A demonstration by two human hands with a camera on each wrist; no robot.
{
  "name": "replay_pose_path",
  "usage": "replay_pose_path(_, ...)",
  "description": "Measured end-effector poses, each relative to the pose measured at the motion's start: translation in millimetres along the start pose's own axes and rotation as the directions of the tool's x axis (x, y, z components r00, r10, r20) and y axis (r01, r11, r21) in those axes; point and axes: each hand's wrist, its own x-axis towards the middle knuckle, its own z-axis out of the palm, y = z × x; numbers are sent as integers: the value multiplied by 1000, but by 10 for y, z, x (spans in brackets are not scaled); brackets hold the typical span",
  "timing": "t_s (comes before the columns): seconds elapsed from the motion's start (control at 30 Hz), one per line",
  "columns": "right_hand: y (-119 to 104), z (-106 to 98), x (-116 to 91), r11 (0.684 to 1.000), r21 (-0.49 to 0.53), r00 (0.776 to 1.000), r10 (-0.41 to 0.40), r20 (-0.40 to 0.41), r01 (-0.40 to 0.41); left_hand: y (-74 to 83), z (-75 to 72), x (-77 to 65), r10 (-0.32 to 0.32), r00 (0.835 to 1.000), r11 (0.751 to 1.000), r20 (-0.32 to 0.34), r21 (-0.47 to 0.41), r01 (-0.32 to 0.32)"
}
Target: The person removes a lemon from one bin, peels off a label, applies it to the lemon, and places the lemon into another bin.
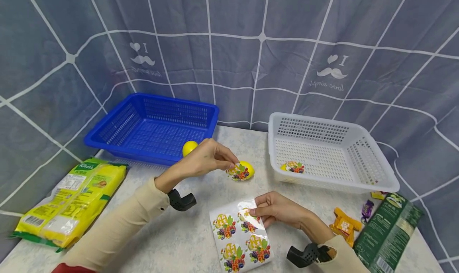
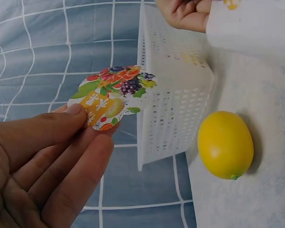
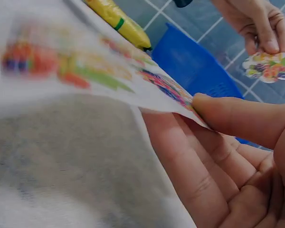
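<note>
My left hand [image 1: 206, 159] pinches a round fruit-print sticker [image 2: 111, 97] by its edge, between thumb and fingers. In the head view the sticker overlaps a lemon [image 1: 250, 168] on the table; the left wrist view shows this lemon [image 2: 225, 145] apart from it. With thumb above and fingers beneath, my right hand [image 1: 279, 211] holds a sticker sheet [image 1: 233, 233] by its upper right part. Several fruit-print stickers are on the sheet. A second lemon [image 1: 189, 147] shows at the blue basket's front corner, partly hidden by my left hand.
The blue basket [image 1: 150, 157] stands at back left. In the white basket [image 1: 333, 185] at back right lies a lemon with a fruit sticker [image 1: 295, 167]. A yellow Knorr bag [image 1: 75, 201] lies at left; a green packet [image 1: 389, 233] and small wrapped snacks [image 1: 346, 226] lie at right.
</note>
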Motion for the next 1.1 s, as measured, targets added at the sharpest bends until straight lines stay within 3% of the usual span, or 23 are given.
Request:
replay_pose_path(0.1,42,11,8,999,-45,999,29,-39,-31,-3,-3,6,5,1000,1000,4,12,-6)
replay_pose_path(0.2,49,25,-2,983,-165,992,57,-115,-76,-12,-14,11,8,1000,1000,2,25,-8)
replay_pose_path(0.33,-10,31,1,925,-366,963,1,-269,-104,-32,-29,11,8,1000,999,1,32,-8)
replay_pose_path(0.4,-54,27,44,884,-455,922,-86,-378,-104,-46,-32,13,7,1000,999,1,39,-7)
replay_pose_path(0.5,-98,8,162,825,-554,829,-231,-509,-110,-54,-32,17,9,1000,999,5,50,-9)
replay_pose_path(0.57,-106,-11,256,781,-615,786,-308,-536,-113,-55,-25,22,8,1000,998,9,62,-9)
replay_pose_path(0.6,-111,-23,297,754,-647,776,-339,-532,-114,-51,-22,25,7,1000,998,14,64,-8)
replay_pose_path(0.73,-162,-95,445,643,-759,778,-425,-463,-100,-32,-19,34,13,1000,996,26,86,-15)
replay_pose_path(0.8,-203,-134,512,609,-788,791,-439,-426,-86,-27,-30,33,17,1000,996,27,89,-19)
replay_pose_path(1.0,-263,-221,686,620,-783,852,-379,-360,-55,-39,-44,34,32,999,995,33,97,-35)
replay_pose_path(1.1,-238,-242,734,630,-775,864,-360,-352,-53,-40,-32,46,41,998,993,51,109,-46)
